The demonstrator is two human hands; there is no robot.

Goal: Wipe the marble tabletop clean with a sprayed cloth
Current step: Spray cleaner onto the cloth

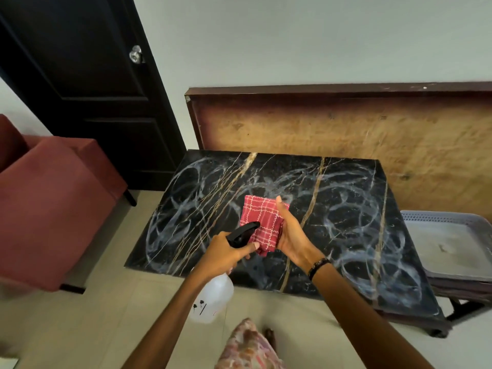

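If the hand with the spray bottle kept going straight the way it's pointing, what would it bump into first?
Most likely the red checked cloth. The left hand aims the spray bottle nozzle right at it, and the right hand holds the cloth just ahead, above the marble tabletop. Depth is hard to judge from one view.

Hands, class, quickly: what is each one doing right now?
Left hand: grips the black trigger of the clear plastic spray bottle.
Right hand: holds the folded red checked cloth.
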